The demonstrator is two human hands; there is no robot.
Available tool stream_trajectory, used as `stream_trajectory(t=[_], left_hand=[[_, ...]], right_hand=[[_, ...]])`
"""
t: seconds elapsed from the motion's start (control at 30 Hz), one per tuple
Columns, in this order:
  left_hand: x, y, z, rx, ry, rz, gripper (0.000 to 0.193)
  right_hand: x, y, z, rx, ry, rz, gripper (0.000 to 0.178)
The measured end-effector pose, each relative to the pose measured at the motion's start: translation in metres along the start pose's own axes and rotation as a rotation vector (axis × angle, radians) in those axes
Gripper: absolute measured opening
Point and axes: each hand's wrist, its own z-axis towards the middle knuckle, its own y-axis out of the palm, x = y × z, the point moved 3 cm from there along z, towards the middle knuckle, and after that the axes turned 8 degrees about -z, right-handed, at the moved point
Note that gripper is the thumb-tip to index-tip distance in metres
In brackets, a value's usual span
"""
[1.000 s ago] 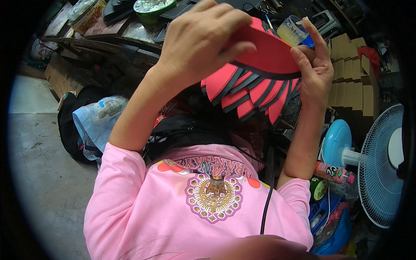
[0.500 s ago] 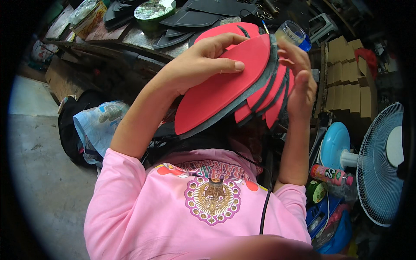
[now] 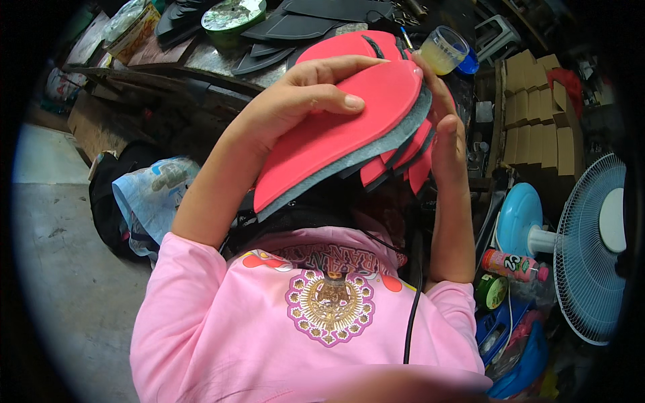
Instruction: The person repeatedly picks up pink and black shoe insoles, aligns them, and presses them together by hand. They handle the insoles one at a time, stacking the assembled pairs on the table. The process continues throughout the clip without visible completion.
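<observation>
A red foam sole piece [image 3: 336,127] with a grey layer under its edge lies slanted in front of me. My left hand [image 3: 306,91] is closed on its left side, thumb on top and the other fingers reaching over the far edge. At its upper right tip, my right hand [image 3: 445,121] touches the edge with stretched fingers, its thumb apart. Several more red and dark layered pieces [image 3: 416,158] fan out beneath, between it and my right hand. Behind the tip, another red piece [image 3: 336,46] with a dark slit rests on the worktable.
The worktable [image 3: 208,64] carries black cut pieces [image 3: 289,28], a green round tub [image 3: 232,17] and a clear cup [image 3: 443,50] of yellowish stuff. Right: stacked cardboard boxes [image 3: 537,127], a fan [image 3: 594,248] and a bottle [image 3: 514,265]. A dark cable [image 3: 411,316] crosses my shirt.
My right hand has moved left, bringing its fingers against the tip of the top piece. The top piece has shifted slightly left and down with my left hand, covering more of the layers below.
</observation>
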Motion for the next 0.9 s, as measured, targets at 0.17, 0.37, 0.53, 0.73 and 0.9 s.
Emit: stream_trajectory(t=[0.17,0.37,0.53,0.73,0.9], left_hand=[[-0.002,-0.001,0.0,0.005,-0.044,0.004,0.069],[-0.006,-0.001,0.005,-0.022,-0.043,-0.031,0.066],[-0.003,-0.006,0.009,0.027,0.021,-0.049,0.064],[-0.009,-0.008,0.009,0.041,0.036,-0.052,0.061],[-0.014,-0.013,0.013,0.119,0.045,-0.077,0.057]], right_hand=[[0.005,0.003,-0.004,-0.028,0.096,0.098,0.098],[-0.002,0.0,-0.005,-0.044,0.19,0.21,0.106],[-0.016,0.006,-0.019,-0.241,0.084,0.173,0.107],[-0.013,0.0,-0.013,0.011,0.041,-0.014,0.089],[-0.035,0.025,-0.027,-0.156,-0.36,-0.354,0.069]])
